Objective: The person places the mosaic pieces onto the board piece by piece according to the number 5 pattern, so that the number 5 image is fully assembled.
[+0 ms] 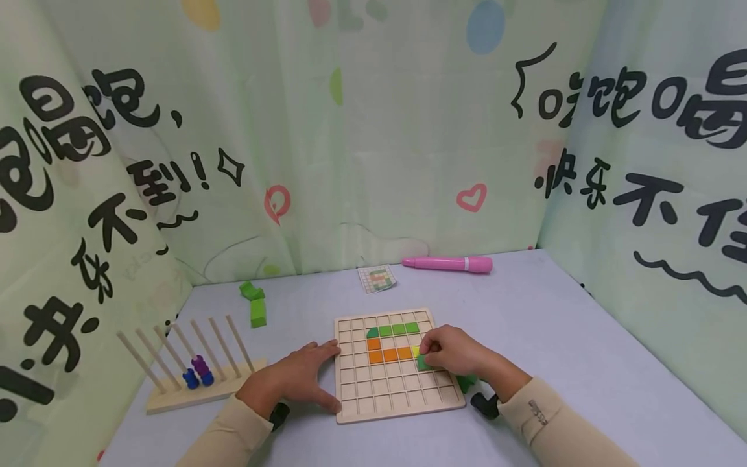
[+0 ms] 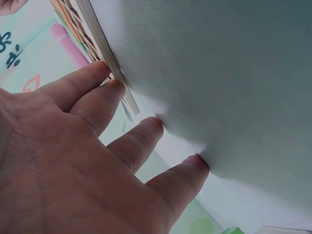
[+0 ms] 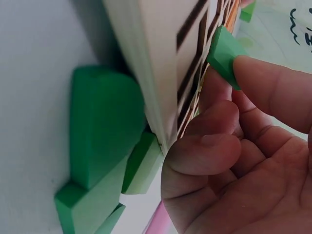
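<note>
Curtains (image 1: 379, 149) around your table (image 1: 554, 337) carry black Chinese writing such as "快乐不". Your left hand (image 1: 294, 381) lies flat, fingers straight, touching the grid board's (image 1: 397, 395) left edge. Your right hand (image 1: 452, 350) pinches a green block (image 1: 423, 363) over the board's right side.

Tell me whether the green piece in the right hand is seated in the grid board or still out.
Still out: the right hand pinches the green piece, tilted above the grid board, not flat in a cell.

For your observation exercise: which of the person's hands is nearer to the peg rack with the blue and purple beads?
Left. The left hand rests beside the wooden grid board's left edge, close to the peg rack. The right hand pinches a green block over the board's right side, farther away.
</note>
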Available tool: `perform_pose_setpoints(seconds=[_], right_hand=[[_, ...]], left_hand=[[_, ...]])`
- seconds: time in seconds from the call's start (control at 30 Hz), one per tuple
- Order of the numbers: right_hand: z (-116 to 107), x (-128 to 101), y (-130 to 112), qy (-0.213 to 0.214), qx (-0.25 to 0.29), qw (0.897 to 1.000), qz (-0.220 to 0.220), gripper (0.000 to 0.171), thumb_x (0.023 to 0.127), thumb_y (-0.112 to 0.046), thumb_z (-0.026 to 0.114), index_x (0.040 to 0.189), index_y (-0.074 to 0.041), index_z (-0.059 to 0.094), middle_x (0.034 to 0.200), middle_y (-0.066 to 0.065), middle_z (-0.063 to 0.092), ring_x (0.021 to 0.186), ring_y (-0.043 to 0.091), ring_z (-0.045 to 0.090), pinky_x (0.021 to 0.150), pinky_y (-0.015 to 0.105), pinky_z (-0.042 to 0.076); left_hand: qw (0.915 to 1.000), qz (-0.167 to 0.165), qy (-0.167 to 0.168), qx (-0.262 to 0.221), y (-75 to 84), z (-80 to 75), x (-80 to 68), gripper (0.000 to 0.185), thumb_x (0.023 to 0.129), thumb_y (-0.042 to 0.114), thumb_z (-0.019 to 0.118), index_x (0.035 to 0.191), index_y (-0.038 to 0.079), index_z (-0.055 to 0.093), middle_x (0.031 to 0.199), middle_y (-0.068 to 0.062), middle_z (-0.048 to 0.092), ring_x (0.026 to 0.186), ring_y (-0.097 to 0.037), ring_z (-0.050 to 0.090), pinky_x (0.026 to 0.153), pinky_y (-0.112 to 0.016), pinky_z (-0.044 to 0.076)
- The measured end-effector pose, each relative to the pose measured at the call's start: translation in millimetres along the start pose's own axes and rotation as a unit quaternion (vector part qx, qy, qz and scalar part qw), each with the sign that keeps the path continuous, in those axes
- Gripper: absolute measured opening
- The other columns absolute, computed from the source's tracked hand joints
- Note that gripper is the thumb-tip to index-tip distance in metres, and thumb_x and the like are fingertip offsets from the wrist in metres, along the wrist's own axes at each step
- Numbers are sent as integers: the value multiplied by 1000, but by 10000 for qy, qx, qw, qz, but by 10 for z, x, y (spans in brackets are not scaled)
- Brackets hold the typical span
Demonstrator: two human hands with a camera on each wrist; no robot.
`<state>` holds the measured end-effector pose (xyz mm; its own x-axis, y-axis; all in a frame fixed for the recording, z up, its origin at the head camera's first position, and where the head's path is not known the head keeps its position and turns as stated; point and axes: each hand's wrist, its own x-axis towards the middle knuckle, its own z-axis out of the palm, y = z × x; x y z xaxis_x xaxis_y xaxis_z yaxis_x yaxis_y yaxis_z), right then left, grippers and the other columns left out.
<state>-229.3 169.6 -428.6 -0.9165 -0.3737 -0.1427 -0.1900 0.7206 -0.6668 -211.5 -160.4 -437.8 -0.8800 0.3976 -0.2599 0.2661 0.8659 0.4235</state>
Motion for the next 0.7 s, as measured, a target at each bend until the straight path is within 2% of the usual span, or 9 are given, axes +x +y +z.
perform_pose_setpoints(seconds=[0.3, 0.47, 0.7], right_hand=[[39, 8, -34, 100, -455, 9988, -150, 12, 92, -1, 71, 86, -12, 69, 80, -2, 63, 78, 15, 55, 70, 30, 48], [85, 21, -53, 192, -735, 9971, -84, 14, 91, -1, 71, 85, -13, 69, 76, -3, 60, 75, 15, 54, 69, 29, 46], [80, -3, -62, 262, -802, 9964, -40, 13, 91, -1, 71, 86, -12, 70, 78, -3, 61, 76, 15, 54, 69, 30, 47]], left_hand=[[10000, 2, 18, 38, 0, -15, -3, 105, 68, 53, 94, 154, 15, 48, 167, 1, 39, 155, -39, 31, 120, -62, 34], [10000, -52, -14, -28, 16, -9, -12, 105, 67, 53, 94, 154, 16, 49, 167, 1, 38, 155, -39, 31, 120, -63, 34], [10000, -54, 10, 0, 27, -11, -28, 105, 67, 52, 95, 154, 16, 49, 167, 1, 39, 155, -40, 31, 119, -63, 34]])
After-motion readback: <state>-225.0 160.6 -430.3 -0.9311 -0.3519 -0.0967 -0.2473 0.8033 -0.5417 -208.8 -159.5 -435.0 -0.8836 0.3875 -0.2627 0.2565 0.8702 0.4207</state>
